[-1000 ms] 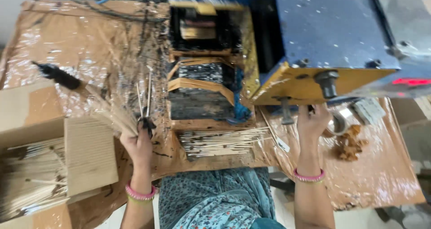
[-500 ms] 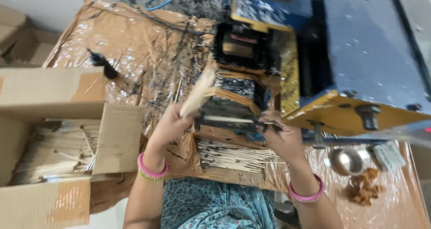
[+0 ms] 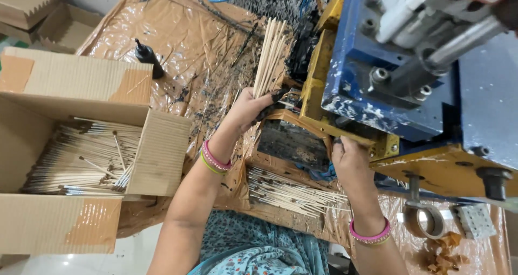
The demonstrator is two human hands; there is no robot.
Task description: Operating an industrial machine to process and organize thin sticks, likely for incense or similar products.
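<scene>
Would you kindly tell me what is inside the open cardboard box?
The cardboard box holds thin pale sticks lying flat, some dark-tipped. Its flaps hide the rest.

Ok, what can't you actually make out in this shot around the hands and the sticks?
Head view only:
- Right hand: fingertips hidden under the yellow machine frame; grip unclear.
- Bundle of sticks in left hand: lower ends hidden by the palm.
- Cardboard box: left part cut off by the edge.

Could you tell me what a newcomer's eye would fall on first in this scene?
Probably the big blue and yellow metal machine at upper right, spattered with black. Next, the left hand holding a fan of thin pale wooden sticks upright at centre, and the open cardboard box of similar sticks at left.
</scene>
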